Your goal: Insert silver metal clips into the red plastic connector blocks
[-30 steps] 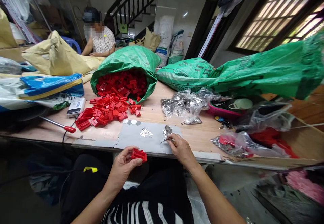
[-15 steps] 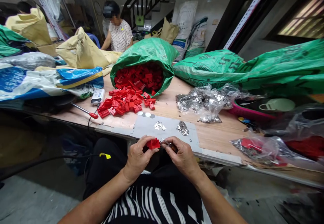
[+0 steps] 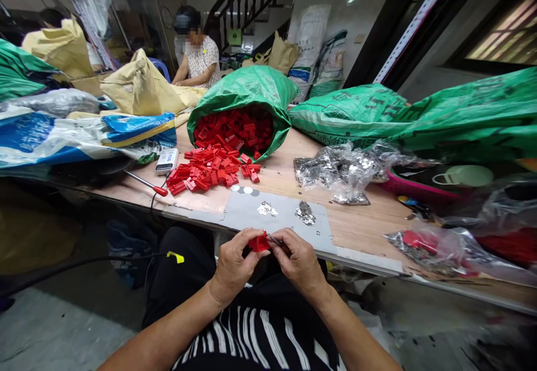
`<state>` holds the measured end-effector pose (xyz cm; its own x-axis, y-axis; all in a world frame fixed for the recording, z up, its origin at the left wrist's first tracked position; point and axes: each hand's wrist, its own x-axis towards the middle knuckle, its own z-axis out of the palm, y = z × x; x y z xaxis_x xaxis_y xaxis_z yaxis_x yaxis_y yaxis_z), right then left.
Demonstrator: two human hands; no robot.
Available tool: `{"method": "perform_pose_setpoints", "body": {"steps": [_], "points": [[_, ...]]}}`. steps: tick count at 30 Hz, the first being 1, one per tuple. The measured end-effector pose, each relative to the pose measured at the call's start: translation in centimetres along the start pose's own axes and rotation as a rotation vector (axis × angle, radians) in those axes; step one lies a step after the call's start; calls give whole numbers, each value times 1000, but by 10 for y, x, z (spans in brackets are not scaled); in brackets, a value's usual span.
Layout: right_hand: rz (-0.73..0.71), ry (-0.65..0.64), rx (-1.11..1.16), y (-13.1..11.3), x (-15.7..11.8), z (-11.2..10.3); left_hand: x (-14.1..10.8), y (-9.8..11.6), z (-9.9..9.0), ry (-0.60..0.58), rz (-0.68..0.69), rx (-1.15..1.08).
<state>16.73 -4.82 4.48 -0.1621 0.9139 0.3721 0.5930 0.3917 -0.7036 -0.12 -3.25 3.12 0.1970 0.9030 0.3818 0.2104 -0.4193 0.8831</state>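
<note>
Nearer me than the open green sack (image 3: 251,87), my left hand (image 3: 235,260) pinches a red part (image 3: 259,242) and my right hand (image 3: 299,262) grips a thin tool (image 3: 275,240), its tip at the part. The sack holds many red pieces (image 3: 232,127), some spilled from its mouth. Right of it, clear bags (image 3: 344,168) contain small metal bits; farther right sits a pink basket (image 3: 413,187).

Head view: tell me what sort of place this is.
Probably a small assembly workshop: red plastic parts spill from a green sack, beside bags of small metal pieces.
</note>
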Motion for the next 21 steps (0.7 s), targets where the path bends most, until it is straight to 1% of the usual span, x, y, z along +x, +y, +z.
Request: {"method": "perform_pose_setpoints", "body": {"steps": [2,5,8,10,12,14,17,21], "points": [[22,-13,45,-1,0,-2,-1,2,1,14,-22,-23],[81,-75,177,-1,-1,-7,-2,5,1,46,-36,-39],[181,-127,346,4,-4,-12,-2,6,0,59,-43,-54],[273,-97,436,9,-5,-15,-3,6,-1,53,-41,-60],[327,-48,467,13,-6,-16,-3,7,0,38,-31,-55],[325,-33,442,14,-6,-15,-4,7,0,24,-21,-45],[299,-65,411,12,-4,-11,-5,7,1,8,-10,-37],[336,-130,497,11,-3,-6,-8,8,0,-26,1,-45]]}}
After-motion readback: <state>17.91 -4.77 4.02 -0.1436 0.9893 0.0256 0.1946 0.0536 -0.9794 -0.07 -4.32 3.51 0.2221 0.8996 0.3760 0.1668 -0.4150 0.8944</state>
